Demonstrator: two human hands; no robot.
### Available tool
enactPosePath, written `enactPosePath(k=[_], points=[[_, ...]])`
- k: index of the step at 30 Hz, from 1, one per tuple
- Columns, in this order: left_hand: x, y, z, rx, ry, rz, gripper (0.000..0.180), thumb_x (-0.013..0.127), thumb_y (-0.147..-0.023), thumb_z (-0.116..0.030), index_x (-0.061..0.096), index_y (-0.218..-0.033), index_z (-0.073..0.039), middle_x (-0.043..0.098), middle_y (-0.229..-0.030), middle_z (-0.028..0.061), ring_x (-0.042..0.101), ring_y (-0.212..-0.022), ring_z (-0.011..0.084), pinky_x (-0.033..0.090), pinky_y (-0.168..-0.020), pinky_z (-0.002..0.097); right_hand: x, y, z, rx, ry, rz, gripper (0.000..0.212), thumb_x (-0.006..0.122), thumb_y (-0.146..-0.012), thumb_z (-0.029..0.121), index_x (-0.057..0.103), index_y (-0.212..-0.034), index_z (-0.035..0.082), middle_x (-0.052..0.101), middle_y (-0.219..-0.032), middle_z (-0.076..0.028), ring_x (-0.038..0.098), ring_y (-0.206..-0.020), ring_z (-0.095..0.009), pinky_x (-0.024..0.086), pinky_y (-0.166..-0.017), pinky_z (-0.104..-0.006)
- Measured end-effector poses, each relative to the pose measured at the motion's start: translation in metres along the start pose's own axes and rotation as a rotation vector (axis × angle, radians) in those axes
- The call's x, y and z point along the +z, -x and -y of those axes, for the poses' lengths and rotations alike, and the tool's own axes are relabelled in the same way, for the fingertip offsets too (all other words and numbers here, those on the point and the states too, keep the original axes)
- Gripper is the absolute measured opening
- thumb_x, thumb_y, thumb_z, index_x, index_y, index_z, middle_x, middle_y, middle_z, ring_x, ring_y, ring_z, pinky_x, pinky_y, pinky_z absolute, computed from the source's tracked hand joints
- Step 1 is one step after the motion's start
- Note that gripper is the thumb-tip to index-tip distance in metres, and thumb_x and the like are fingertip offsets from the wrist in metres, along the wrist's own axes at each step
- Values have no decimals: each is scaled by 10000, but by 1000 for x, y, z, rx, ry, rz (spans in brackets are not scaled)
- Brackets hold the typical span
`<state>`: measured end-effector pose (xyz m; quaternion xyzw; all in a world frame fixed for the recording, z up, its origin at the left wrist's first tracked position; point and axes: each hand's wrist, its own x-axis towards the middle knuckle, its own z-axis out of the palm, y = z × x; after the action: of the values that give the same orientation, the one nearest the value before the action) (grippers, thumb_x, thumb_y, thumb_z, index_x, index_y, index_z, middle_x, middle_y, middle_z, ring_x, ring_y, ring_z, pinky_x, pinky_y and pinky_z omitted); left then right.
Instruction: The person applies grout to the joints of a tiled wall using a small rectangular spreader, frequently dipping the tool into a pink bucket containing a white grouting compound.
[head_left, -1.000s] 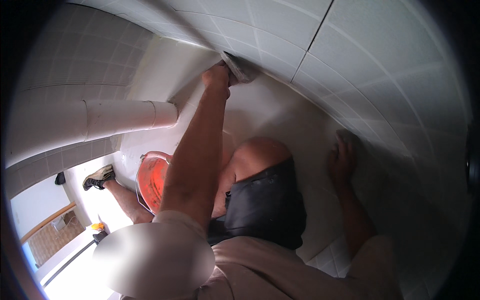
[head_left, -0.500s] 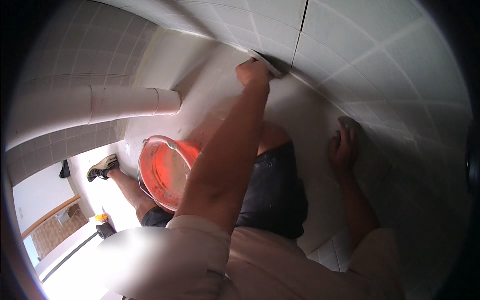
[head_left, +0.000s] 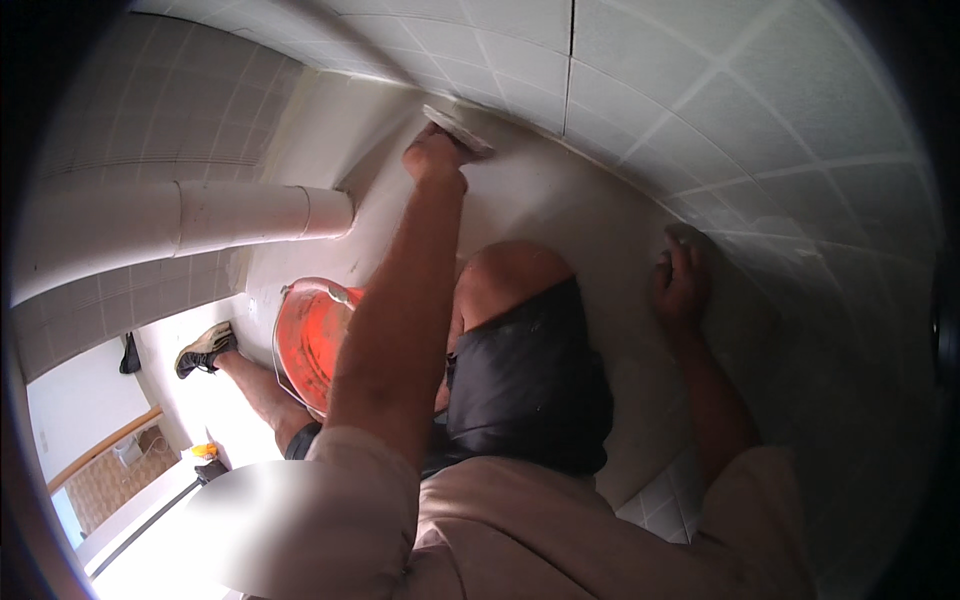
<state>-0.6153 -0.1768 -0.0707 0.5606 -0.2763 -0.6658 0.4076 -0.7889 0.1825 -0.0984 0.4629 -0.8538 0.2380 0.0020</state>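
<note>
My left hand [head_left: 432, 154] reaches far forward, closed around the back of a flat trowel [head_left: 462, 134]. The trowel's pale blade is tilted against the smooth grey surface [head_left: 545, 195], just short of the lower edge of the tiled wall. At the right, beside the foot of that wall, is my right hand [head_left: 682, 288] with its fingers bent. A grey rounded thing [head_left: 700, 240] shows at its fingertips, too dim to make out. Left of my bent knee [head_left: 515, 285] stands an orange-red bucket [head_left: 308, 335] with a wire handle, partly hidden behind my left forearm.
A tiled wall [head_left: 690, 110] runs along the far and right side. From the left, a thick white pipe [head_left: 240, 215] extends to the grey surface near the bucket. My shoed foot [head_left: 205, 350] is stretched out at the left, near a bright doorway area with a yellow item [head_left: 204, 451].
My left hand has slid the trowel leftward along the foot of the wall, slightly off the tile edge. My knee shows more fully. The right hand has barely moved.
</note>
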Motion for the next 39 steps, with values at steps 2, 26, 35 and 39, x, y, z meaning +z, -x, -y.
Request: enactPosePath(k=[2,26,35,39], points=[[9,-6,-14,-3,-88,-84,361,567,-919,-131,642,-1257,-29,690,-1115,125,662,-1033,248,554,-806,334,1,-2,1,-29,6,-41,421,555,-896,156,587,-1314,123,606,-1019,-201,589,-926,-384,473,-816,-466],[-8,22,-31,141,-388,250,411,577,-890,5,591,-1301,30,701,-945,117,663,-719,163,562,-562,309,-2,-5,21,-14,-11,25,425,536,-906,172,577,-1327,126,595,-1044,-223,583,-897,-404,462,-792,-493],[-20,52,0,-143,-179,274,516,538,-821,100,508,-1336,92,657,-1140,202,687,-859,244,583,-684,336,2,-2,6,-15,49,-10,435,538,-906,198,575,-1333,122,596,-1087,-253,581,-937,-436,468,-828,-498],[-36,34,-7,-43,-64,210,490,498,-884,75,433,-1368,125,619,-1184,227,673,-960,309,597,-769,388,0,-1,13,27,-8,23,433,541,-912,210,574,-1339,140,587,-1152,-278,579,-988,-455,470,-864,-500]])
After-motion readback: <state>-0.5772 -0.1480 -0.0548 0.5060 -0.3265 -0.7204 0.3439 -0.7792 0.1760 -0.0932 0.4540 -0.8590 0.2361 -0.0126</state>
